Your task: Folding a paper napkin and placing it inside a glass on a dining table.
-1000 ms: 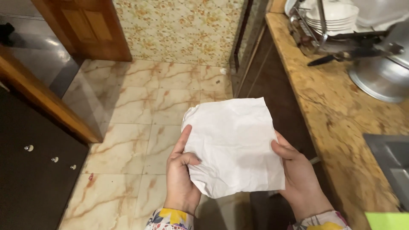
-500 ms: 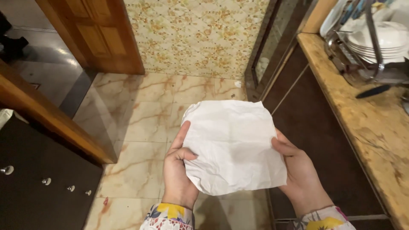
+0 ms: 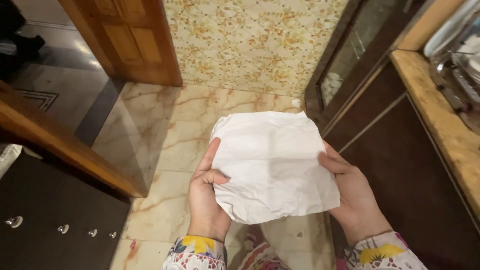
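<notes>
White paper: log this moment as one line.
left hand: grips white paper left edge | right hand: grips right edge | paper: crumpled, spread flat above marble floor

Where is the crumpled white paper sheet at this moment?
In the head view, the crumpled white paper sheet is centre frame, held between the left hand and right hand above the marble floor.

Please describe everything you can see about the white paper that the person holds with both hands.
The white paper is a crumpled, roughly square sheet, creased all over, looking thin and soft. It is held nearly flat and open above the marble floor. The left hand pinches its left edge, thumb on top; the right hand holds its right edge, thumb on top. Its lower edge is wavy. No print shows.
</notes>
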